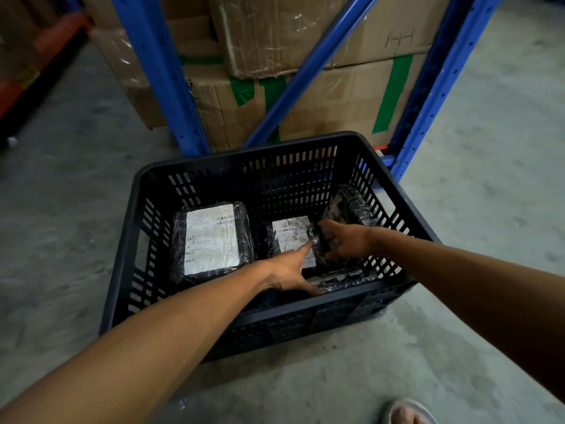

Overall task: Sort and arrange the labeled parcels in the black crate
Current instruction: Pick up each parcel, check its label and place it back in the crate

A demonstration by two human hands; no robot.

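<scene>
A black slotted crate (269, 319) stands on the concrete floor. Inside at the left lies a large black-wrapped parcel (211, 243) with a white label facing up. A smaller labeled parcel (290, 235) lies in the middle. My left hand (290, 270) rests its fingers on that parcel's near edge, thumb down toward a flat parcel (342, 278) at the crate's front. My right hand (348, 240) grips the small parcel's right edge. Another black-wrapped parcel (351, 206) leans against the right wall.
Blue steel rack posts (159, 75) and a diagonal brace (308, 71) stand just behind the crate, with stacked cardboard boxes (305, 56) on the rack. Concrete floor (67, 209) surrounds the crate. A sandaled foot (406, 413) shows at the bottom right.
</scene>
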